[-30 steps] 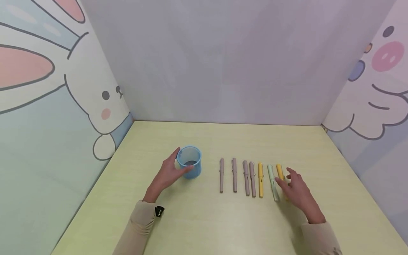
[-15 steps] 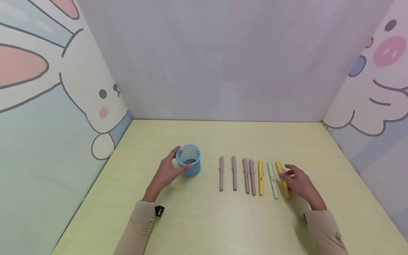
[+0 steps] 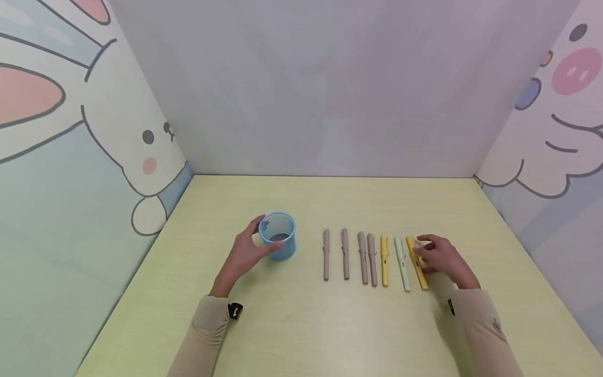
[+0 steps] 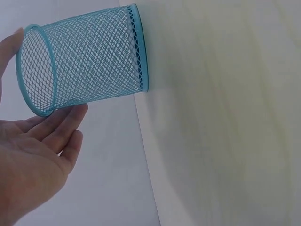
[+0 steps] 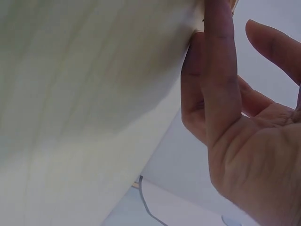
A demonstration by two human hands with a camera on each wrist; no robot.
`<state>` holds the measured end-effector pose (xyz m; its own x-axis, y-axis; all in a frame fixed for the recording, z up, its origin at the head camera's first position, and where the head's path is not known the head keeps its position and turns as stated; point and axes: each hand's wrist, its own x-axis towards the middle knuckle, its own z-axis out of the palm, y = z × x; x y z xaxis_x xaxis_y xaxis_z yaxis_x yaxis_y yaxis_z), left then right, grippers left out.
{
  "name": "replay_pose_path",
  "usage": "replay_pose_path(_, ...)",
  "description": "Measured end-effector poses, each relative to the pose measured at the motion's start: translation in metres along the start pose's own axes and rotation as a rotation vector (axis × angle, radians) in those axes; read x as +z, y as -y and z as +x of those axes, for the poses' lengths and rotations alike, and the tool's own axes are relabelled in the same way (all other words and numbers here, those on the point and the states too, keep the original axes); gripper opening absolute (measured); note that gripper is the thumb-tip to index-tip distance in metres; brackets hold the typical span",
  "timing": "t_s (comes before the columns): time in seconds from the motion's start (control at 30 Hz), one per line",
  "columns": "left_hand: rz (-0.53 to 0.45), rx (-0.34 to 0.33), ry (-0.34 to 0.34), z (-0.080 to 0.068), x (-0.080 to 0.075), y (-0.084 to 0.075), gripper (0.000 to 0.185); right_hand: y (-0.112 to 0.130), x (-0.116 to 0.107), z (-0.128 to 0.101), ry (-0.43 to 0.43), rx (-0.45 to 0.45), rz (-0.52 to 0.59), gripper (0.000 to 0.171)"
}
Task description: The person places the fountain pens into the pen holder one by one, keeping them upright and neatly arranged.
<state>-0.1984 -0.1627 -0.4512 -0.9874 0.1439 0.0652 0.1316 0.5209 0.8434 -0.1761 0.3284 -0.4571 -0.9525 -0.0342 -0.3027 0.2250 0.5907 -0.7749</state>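
On the table stands a blue mesh pen holder [image 3: 284,250], upright. My left hand [image 3: 245,254] holds it from the left side, thumb at the near rim and fingers round the far side; in the left wrist view the hand [image 4: 37,160] has fingers under the mesh pen holder [image 4: 94,56]. At the right end of a row of pens, my right hand [image 3: 443,258] is at a slanted yellow pen [image 3: 417,267], fingertips by its upper half. In the right wrist view the right hand [image 5: 244,136] has its thumb apart from the fingers; the pen is mostly hidden there.
Left of that pen lie a mint green pen [image 3: 402,267], another yellow pen [image 3: 384,264] and several mauve pens [image 3: 346,256], roughly parallel. The pale wooden table [image 3: 301,324] meets a grey back wall [image 3: 306,94]. Side walls carry cartoon animals.
My right hand has moved from above the green and right yellow pens to the right yellow pen's right side. The left hand keeps its hold. The view has shifted slightly.
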Motion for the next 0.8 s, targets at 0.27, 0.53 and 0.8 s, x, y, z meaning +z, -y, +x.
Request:
replay_pose_path(0.27,0.002,0.009,0.011,0.0,-0.001,0.001,0.092,0.001,-0.001,0.008,0.023,0.033,-0.023,0.062)
replay_pose_path(0.53,-0.003,0.01,0.013,0.0,0.0,0.001,0.092,0.001,0.0,0.014,0.019,0.049,-0.073,0.062)
replay_pose_path(0.8,0.004,0.021,0.01,0.001,0.0,0.001,0.092,0.001,0.0,0.016,0.001,0.071,-0.09,0.056)
